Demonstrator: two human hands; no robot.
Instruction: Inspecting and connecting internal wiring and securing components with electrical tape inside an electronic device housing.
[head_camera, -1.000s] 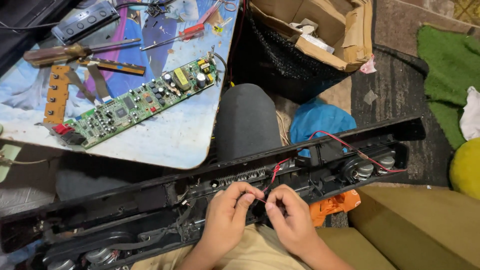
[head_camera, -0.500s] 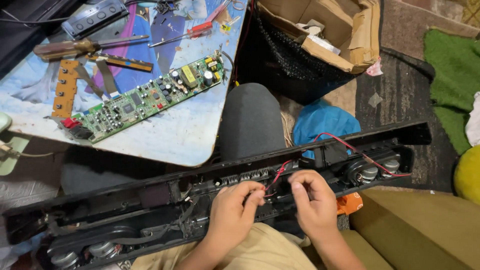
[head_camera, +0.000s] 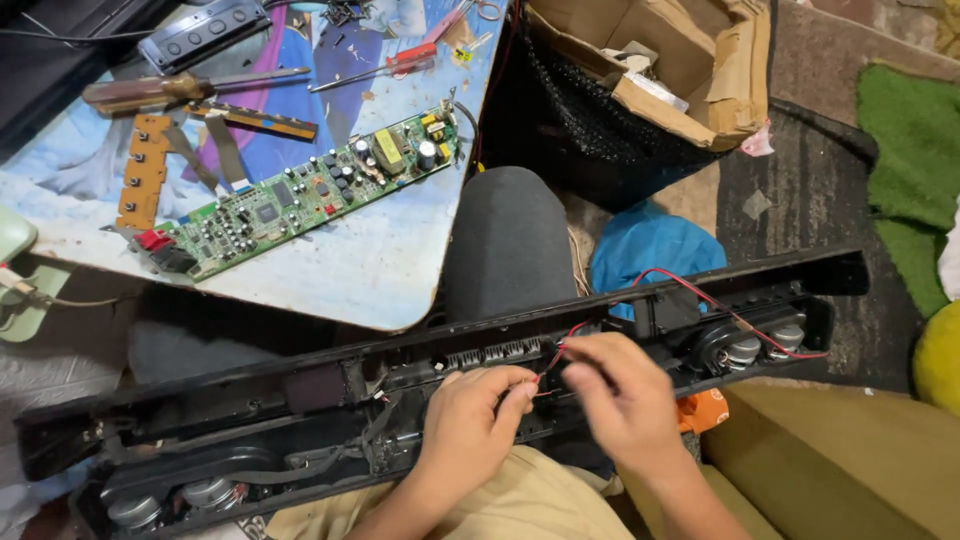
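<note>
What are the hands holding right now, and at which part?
Both hands pinch the thin red and black wires near the middle of the open black speaker housing: left hand and right hand meet there. The exact grip point is hidden by fingers.

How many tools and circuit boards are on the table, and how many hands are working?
Screwdrivers: 2, one wooden-handled, one red-handled
Circuit boards: 2, green and orange
Hands: 2, left hand, right hand, both at the black speaker bar
Total: 6
</note>
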